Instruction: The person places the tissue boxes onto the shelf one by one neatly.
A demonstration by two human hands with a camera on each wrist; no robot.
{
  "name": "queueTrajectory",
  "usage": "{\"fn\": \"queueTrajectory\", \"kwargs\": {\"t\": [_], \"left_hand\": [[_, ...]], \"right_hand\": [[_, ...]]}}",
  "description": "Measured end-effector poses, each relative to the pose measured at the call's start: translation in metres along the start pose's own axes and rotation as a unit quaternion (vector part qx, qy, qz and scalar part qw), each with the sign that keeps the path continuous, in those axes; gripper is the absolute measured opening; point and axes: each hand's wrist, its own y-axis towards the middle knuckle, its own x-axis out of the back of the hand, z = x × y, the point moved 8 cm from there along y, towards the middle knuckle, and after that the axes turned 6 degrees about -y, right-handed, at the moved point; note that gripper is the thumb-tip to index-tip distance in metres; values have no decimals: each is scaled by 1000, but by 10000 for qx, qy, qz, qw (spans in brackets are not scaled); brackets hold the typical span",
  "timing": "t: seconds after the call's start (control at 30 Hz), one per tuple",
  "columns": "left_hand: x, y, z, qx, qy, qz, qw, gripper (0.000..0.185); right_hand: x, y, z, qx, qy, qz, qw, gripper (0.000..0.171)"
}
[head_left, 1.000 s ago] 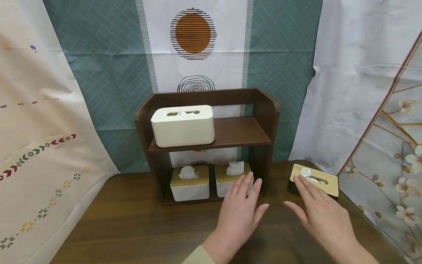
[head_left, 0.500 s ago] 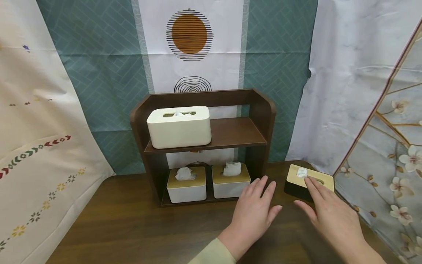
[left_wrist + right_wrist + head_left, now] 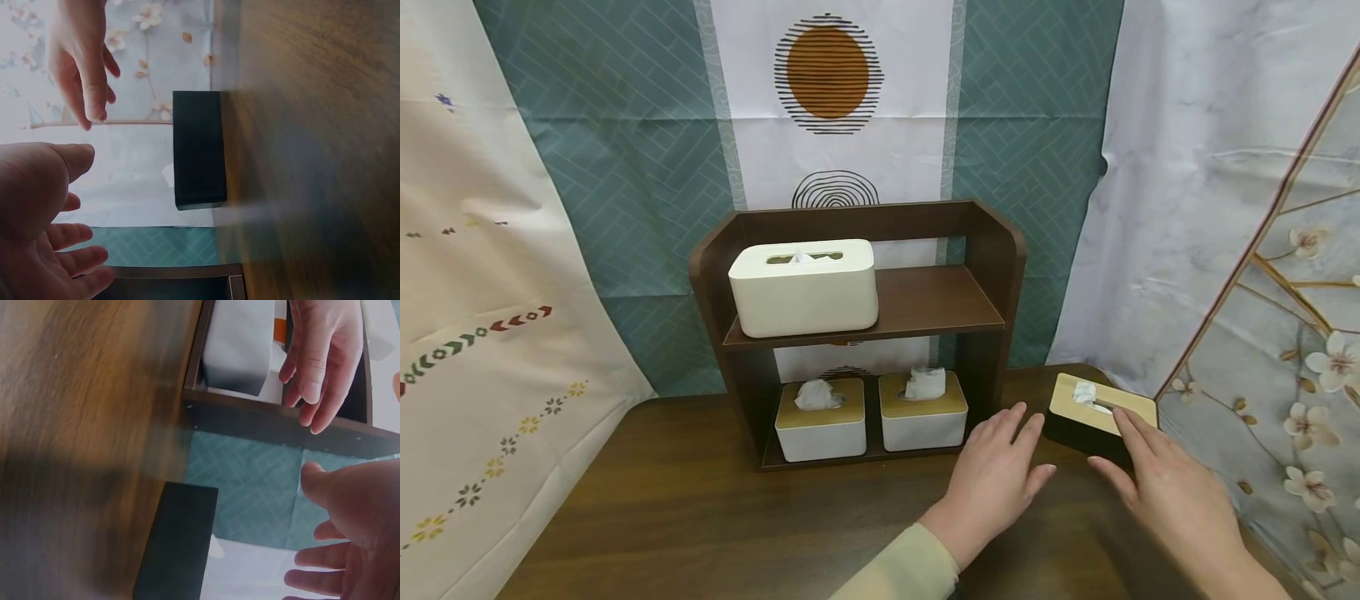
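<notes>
A black tissue box (image 3: 1090,437) with a pale wooden lid and a tissue in its slot stands on the table at the right. My left hand (image 3: 992,475) hovers left of and nearer than this box, fingers extended and thumb apart, holding nothing. Above the table, my right hand (image 3: 1180,492) overlaps the box's near right part in the head view, its fingers straight. The left wrist view shows the box's dark side (image 3: 199,150) with a gap between it and both hands. In the right wrist view my right palm (image 3: 369,519) faces my left hand (image 3: 331,356), nothing between them.
A dark brown two-tier shelf (image 3: 936,300) stands at the table's back. On its upper tier sits a cream tissue box (image 3: 805,296). Below are two white tissue boxes with wooden lids, a left one (image 3: 822,437) and a right one (image 3: 925,429). Patterned cloths hang around.
Both hands have moved right, the left one farther, from in front of the shelf's right tissue box toward the black tissue box. The head view has shifted slightly. The boxes stay in place.
</notes>
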Motion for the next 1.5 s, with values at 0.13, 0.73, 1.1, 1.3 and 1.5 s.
{"fn": "queueTrajectory", "kwargs": {"t": [0.13, 0.73, 1.1, 1.3, 1.5], "left_hand": [[-8, 7, 0, 31, -78, 167, 9998, 63], [-40, 37, -1, 103, -89, 334, 9993, 61], [-60, 53, 2, 317, -129, 527, 9980, 62], [-70, 60, 5, 464, -130, 624, 9969, 62], [-79, 62, 7, 588, -259, 730, 9953, 62]], "right_hand": [[-2, -1, -6, -38, -47, -139, 9999, 81], [-25, -1, -34, -358, -195, 244, 9989, 79], [-48, -3, -54, -625, -208, 877, 9940, 79], [-55, -4, -59, -577, -229, 863, 9943, 77], [-60, -4, -64, -589, -231, 1047, 9925, 78]]}}
